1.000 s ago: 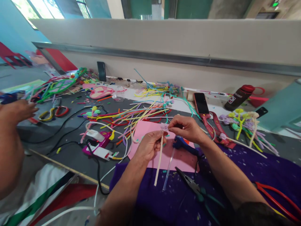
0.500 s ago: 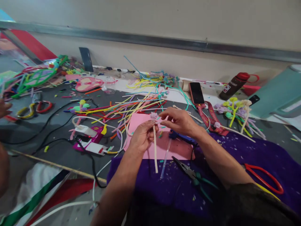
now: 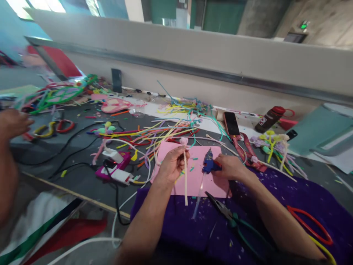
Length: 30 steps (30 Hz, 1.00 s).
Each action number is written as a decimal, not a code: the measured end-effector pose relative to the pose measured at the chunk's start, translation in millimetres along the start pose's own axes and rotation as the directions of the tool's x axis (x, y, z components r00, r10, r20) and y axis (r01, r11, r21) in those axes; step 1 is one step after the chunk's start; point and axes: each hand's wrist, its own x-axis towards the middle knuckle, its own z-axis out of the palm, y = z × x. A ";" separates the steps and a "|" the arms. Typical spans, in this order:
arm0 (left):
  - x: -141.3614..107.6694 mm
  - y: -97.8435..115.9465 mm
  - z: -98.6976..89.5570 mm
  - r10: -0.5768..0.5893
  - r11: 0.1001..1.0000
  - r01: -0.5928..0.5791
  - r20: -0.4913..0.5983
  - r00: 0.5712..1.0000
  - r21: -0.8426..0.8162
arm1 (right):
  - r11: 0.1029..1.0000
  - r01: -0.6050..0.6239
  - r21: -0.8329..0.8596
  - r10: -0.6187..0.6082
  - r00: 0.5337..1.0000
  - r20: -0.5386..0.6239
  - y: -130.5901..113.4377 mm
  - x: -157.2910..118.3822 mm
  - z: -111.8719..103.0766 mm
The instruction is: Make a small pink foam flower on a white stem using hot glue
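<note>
Between the fingers of my left hand (image 3: 173,162) is a pipe-cleaner flower, its pale lilac head (image 3: 184,141) on top and its cream stem (image 3: 185,187) hanging down. My right hand (image 3: 227,166) is closed round the handle of a blue glue gun (image 3: 209,162), whose tip points away from me. A clear glue stick (image 3: 199,195) juts from its back end. Both hands are over a pink sheet (image 3: 165,147) scattered with small green scraps. Long-nose pliers (image 3: 226,211) lie on the purple cloth (image 3: 176,221) just below the sheet.
Loose pipe cleaners (image 3: 154,134) spread behind the sheet. A power strip (image 3: 116,165) with chargers and cables sits left. At right are a phone (image 3: 231,123), a bottle (image 3: 268,119), a flower bunch (image 3: 271,143) and red-handled pliers (image 3: 309,222). Another person's hand (image 3: 15,123) is far left.
My right hand has left the flower, moved down and right, and taken hold of the glue gun. My left hand still holds the flower. The view has tilted up.
</note>
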 end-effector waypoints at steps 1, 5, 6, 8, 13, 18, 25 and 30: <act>0.0 0.0 -1.2 0.025 1.000 -0.025 -0.003 1.000 -0.002 | 0.997 0.017 0.078 -0.016 1.000 -0.018 4.2 -1.1 -3.8; -1.4 0.4 -2.3 0.071 0.997 -0.070 -0.028 0.997 0.043 | 0.854 0.080 0.514 -0.042 0.996 -0.085 25.5 -7.6 -22.4; -2.0 0.4 -1.7 0.069 0.996 -0.067 -0.034 0.997 0.052 | 0.774 0.087 0.627 -0.046 0.996 -0.082 29.7 -9.4 -24.9; -2.9 0.2 -0.1 0.060 0.997 -0.057 -0.046 0.997 0.057 | 0.575 0.081 0.814 -0.046 0.997 -0.067 35.1 -12.4 -25.9; -3.2 -0.8 2.4 0.028 0.999 -0.026 -0.047 0.998 0.044 | 0.016 0.150 0.989 0.022 0.988 -0.151 31.8 -12.9 -18.7; -3.1 -1.1 2.3 -0.034 0.999 0.034 -0.006 0.999 -0.016 | -0.186 0.280 0.942 0.153 0.955 -0.254 11.5 -13.9 -22.5; -5.8 -0.6 6.3 -0.127 0.990 0.131 0.069 0.989 -0.055 | 0.157 0.287 0.945 0.045 0.954 -0.297 -17.5 -35.5 -22.4; -5.5 -3.8 7.7 -0.081 0.996 0.080 0.026 0.996 0.046 | 0.275 0.253 0.928 0.029 0.962 -0.271 -28.9 -44.9 -20.2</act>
